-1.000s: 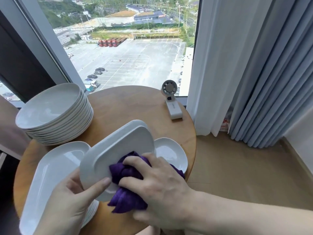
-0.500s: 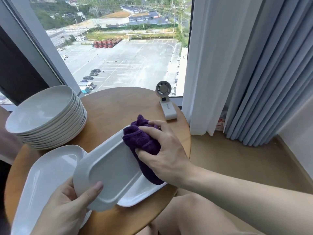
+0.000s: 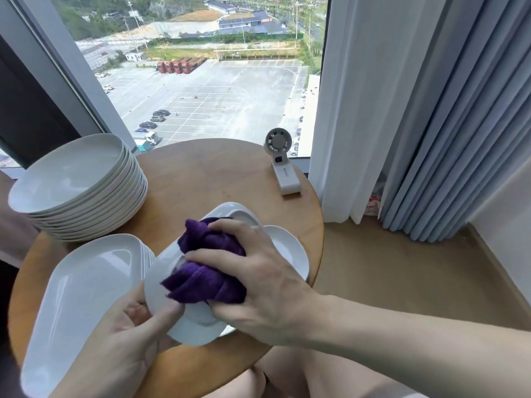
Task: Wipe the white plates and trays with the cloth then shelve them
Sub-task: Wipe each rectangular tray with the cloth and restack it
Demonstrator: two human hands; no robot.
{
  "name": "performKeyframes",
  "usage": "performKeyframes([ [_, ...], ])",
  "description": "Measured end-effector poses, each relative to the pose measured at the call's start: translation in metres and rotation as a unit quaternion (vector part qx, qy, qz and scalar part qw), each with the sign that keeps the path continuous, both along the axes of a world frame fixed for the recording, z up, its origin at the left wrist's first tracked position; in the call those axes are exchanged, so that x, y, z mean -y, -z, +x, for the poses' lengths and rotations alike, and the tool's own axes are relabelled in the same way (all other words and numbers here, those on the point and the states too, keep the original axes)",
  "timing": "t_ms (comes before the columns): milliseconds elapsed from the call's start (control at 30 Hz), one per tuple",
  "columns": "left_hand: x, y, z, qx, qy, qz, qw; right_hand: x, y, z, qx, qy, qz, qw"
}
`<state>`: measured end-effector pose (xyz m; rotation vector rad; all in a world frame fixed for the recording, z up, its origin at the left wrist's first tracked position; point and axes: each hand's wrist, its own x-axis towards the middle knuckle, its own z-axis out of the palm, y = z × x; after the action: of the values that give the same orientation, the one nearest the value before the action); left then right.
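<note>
We're mid-wipe. Left hand point(image 3: 126, 334) grips tray point(image 3: 198, 326) by near end, thumb over rim. Right hand point(image 3: 267, 285) clutches bunched purple cloth point(image 3: 207, 271), pressing it on tray, above table point(image 3: 215, 179). Tray's long axis runs near-left to far-right, toward fan point(image 3: 280, 156). Next, we reckon: finish strokes, then shelve; no shelf visible. Beyond: tray stack point(image 3: 80, 288), plate stack point(image 3: 74, 179).

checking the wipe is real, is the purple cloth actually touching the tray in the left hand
Touching. The head view shows the cloth bunched under the right hand and pressed against the tray, with no gap between them.
</note>
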<state>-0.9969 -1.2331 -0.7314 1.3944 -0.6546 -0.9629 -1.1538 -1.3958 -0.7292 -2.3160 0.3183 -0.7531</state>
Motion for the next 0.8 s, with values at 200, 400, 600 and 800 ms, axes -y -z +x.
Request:
performKeyframes([
  [200, 0.007, 0.017, 0.002, -0.048, -0.014, -0.015, 0.999, 0.031, 0.004, 0.003, -0.038, 0.126, 0.107, 0.986],
  [400, 0.012, 0.014, -0.005, -0.034, -0.034, -0.008, 0.999, 0.042, 0.007, 0.005, -0.069, 0.165, 0.151, 0.972],
  [600, 0.011, 0.011, -0.006, -0.044, -0.038, -0.011, 0.998, 0.038, 0.008, 0.006, -0.083, 0.163, 0.16, 0.97],
  [800, 0.013, 0.009, -0.006, -0.043, -0.043, -0.016, 0.998, 0.019, 0.004, 0.003, -0.085, 0.118, 0.14, 0.979],
])
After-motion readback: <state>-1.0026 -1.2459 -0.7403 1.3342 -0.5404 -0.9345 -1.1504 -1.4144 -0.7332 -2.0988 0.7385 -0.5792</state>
